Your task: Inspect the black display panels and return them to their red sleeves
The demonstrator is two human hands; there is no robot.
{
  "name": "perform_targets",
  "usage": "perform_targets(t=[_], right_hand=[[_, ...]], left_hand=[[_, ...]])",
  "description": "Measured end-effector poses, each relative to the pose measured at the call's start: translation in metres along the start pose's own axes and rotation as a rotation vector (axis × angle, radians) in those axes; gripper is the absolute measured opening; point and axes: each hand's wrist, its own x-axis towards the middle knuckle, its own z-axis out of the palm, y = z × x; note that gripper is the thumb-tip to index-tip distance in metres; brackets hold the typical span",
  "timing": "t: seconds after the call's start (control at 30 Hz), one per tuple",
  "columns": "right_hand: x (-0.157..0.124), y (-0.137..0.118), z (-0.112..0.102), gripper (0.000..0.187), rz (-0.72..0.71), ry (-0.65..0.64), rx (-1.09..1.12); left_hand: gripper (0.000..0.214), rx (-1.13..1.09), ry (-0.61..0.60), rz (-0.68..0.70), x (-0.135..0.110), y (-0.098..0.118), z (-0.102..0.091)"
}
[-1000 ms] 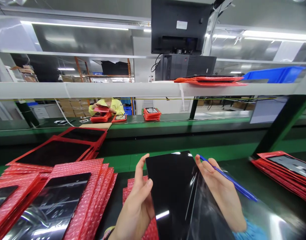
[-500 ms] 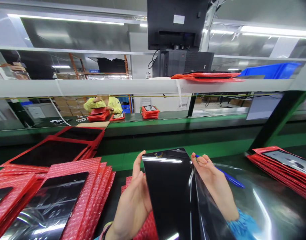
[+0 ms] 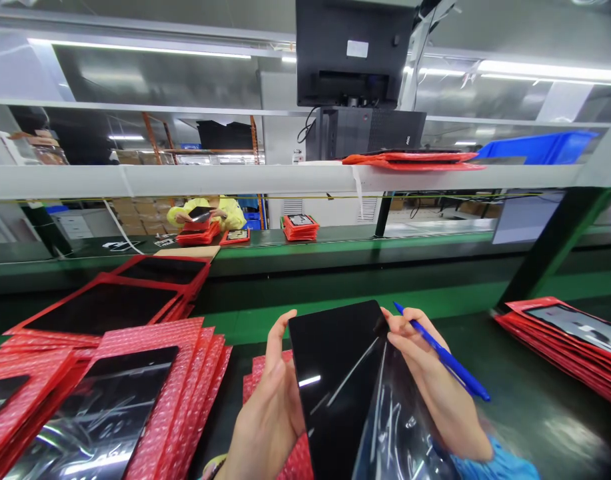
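Observation:
A glossy black screen panel (image 3: 330, 373) is tilted up in front of me. My left hand (image 3: 268, 407) grips it along its left edge, thumb and fingers around the side. At the panel's upper right corner, my right hand (image 3: 430, 367) pinches the edge of a clear plastic film (image 3: 405, 427). The film hangs wrinkled over the panel's lower right side and below my right hand. A blue pen (image 3: 450, 363) is also tucked in the fingers of my right hand. Red bubble-wrap (image 3: 295, 460) shows beneath the panel.
Left on the dark bench lie stacked red bubble bags (image 3: 200, 360) with black panels (image 3: 115, 393) on them. Another stack of red bags (image 3: 560, 340) stands at the right. A green-edged ledge (image 3: 265, 293) and a white shelf beam (image 3: 210, 180) cross ahead. A co-worker in yellow (image 3: 230, 213) sits beyond.
My right hand has pulled the film's upper part off the panel, toward the right and down. The panel's upper face now shows a smoother surface. The blue pen has tilted with my hand.

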Motion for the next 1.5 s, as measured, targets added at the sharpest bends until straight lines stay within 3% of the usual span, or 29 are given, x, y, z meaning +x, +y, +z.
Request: perform_targets(t=[0.13, 0.27, 0.4, 0.5, 0.63, 0.77, 0.9, 1.1, 1.23, 1.37, 1.43, 1.5], right_hand=[[-0.002, 0.001, -0.001, 0.026, -0.059, -0.050, -0.094], [-0.005, 0.000, 0.004, 0.027, -0.103, -0.080, -0.189], [-0.007, 0.005, 0.007, 0.025, -0.149, -0.114, -0.327], [-0.003, 0.019, -0.004, 0.026, -0.127, -0.096, -0.367], [0.005, 0.049, -0.039, 0.033, -0.072, -0.063, -0.404], [0.004, 0.083, -0.074, 0.041, 0.049, -0.098, -0.442], [-0.002, 0.106, -0.089, 0.042, 0.117, -0.183, -0.452], [-0.003, 0.113, -0.093, 0.040, 0.093, -0.205, -0.522], [-0.007, 0.110, -0.092, 0.038, 0.049, -0.169, -0.588], [-0.028, 0.098, -0.078, 0.035, -0.045, -0.126, -0.660], [-0.044, 0.095, -0.066, 0.021, -0.126, -0.239, -0.701], [-0.059, 0.098, -0.056, 0.016, -0.229, -0.366, -0.732]], left_hand=[[0.072, 0.049, -0.062, 0.027, -0.001, -0.001, 0.003], [0.097, 0.143, -0.179, 0.061, -0.001, 0.000, 0.006], [0.093, 0.285, -0.085, 0.082, 0.006, -0.002, 0.000], [0.073, 0.329, 0.089, 0.089, 0.014, -0.005, -0.019], [0.050, 0.554, 0.317, 0.154, 0.025, -0.010, -0.061], [0.047, 0.610, 0.364, 0.116, 0.034, -0.022, -0.100], [0.055, 0.632, 0.371, 0.051, 0.038, -0.035, -0.119], [0.078, 0.658, 0.313, 0.024, 0.030, -0.040, -0.114], [0.091, 0.753, 0.309, 0.197, 0.013, -0.039, -0.112], [0.074, 0.671, 0.434, 0.277, -0.004, -0.040, -0.140], [0.069, 0.599, 0.503, 0.233, -0.011, -0.043, -0.159], [0.063, 0.536, 0.502, 0.086, -0.018, -0.045, -0.173]])
